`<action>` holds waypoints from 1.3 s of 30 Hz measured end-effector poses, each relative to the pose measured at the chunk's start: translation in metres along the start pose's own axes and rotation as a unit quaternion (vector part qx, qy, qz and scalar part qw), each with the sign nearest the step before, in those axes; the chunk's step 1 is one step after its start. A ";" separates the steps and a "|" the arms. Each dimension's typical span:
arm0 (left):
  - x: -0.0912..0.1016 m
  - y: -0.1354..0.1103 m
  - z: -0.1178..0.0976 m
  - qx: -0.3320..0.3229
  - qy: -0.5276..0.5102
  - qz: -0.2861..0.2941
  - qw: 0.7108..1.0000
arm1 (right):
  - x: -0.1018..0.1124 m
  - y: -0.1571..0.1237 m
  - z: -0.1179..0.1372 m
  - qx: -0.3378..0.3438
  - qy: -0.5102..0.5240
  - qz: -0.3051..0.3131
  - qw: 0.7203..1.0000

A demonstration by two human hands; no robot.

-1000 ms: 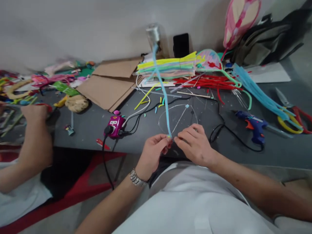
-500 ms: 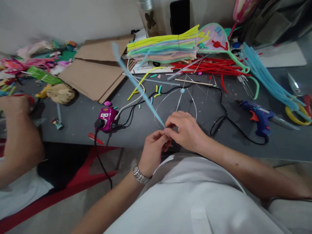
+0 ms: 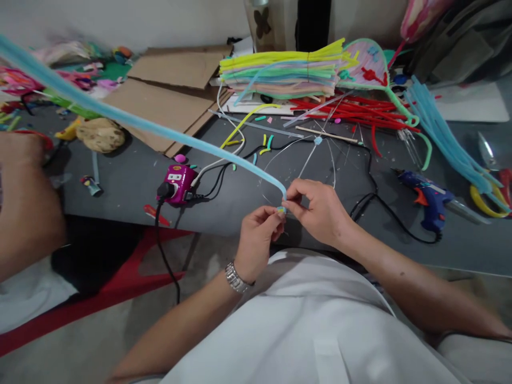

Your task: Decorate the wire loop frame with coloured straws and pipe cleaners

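Note:
A long light-blue pipe cleaner (image 3: pixel 172 129) reaches from the upper left corner down to my fingers. My right hand (image 3: pixel 320 208) pinches it near its lower end, where it bends sharply downward. Just beneath, my left hand (image 3: pixel 260 229), with a metal watch at the wrist, grips a small blue-and-yellow piece (image 3: pixel 281 209) at the pipe cleaner's end. My fingers hide part of that joint. Behind my hands lies a frame of thin clear wires (image 3: pixel 306 164), gathered at a light-blue knot (image 3: pixel 318 140); whether it joins the piece I hold, I cannot tell.
A blue glue gun (image 3: pixel 426 197) lies on the right, near yellow-handled scissors (image 3: pixel 480 202) and blue pipe cleaners (image 3: pixel 448 133). Bundled multicoloured pipe cleaners (image 3: pixel 280 74) and red ones (image 3: pixel 332 112) lie behind. Left are a purple power adapter (image 3: pixel 180 184), cardboard (image 3: pixel 160 114) and another person's arm (image 3: pixel 28 202).
The pipe cleaner's free end has swung left and toward the camera, and its lower end now bends. My right hand has moved slightly right, uncovering the blue-and-yellow piece. The view has shifted a little.

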State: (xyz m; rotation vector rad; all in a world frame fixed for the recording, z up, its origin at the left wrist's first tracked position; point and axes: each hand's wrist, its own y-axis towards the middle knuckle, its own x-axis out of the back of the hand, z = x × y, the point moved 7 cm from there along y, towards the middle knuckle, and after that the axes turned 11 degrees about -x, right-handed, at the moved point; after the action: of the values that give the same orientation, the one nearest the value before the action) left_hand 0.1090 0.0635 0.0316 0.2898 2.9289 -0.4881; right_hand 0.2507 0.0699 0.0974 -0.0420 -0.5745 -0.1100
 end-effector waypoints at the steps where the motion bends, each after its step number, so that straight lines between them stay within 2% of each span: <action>1: 0.000 0.000 0.001 0.001 -0.004 -0.001 1.000 | 0.001 0.000 0.000 0.003 -0.001 -0.008 1.000; 7: -0.002 0.004 0.005 -0.001 -0.019 0.008 1.000 | 0.005 -0.003 -0.006 0.016 -0.001 -0.036 0.999; 12: -0.004 0.005 0.003 -0.006 0.002 0.005 1.000 | 0.012 -0.013 -0.009 0.041 0.049 -0.042 0.997; 18: -0.012 0.008 -0.003 -0.047 0.013 -0.008 0.999 | 0.018 -0.031 -0.002 0.148 0.023 -0.084 0.985; 26: -0.014 0.008 -0.005 -0.081 0.022 -0.015 0.996 | 0.012 -0.053 0.003 0.286 -0.077 -0.132 0.946; 34: -0.017 0.007 -0.012 -0.088 0.018 -0.009 0.996 | 0.007 -0.064 0.006 0.321 -0.134 -0.148 0.926; 39: -0.021 0.007 -0.009 -0.084 -0.003 0.013 0.996 | 0.007 -0.065 0.003 0.314 -0.136 -0.162 0.926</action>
State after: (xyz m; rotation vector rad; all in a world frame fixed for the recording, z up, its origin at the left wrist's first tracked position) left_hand 0.1295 0.0700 0.0420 0.3024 2.9319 -0.2364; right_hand 0.2474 0.0048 0.1048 0.6741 -0.8711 -0.2395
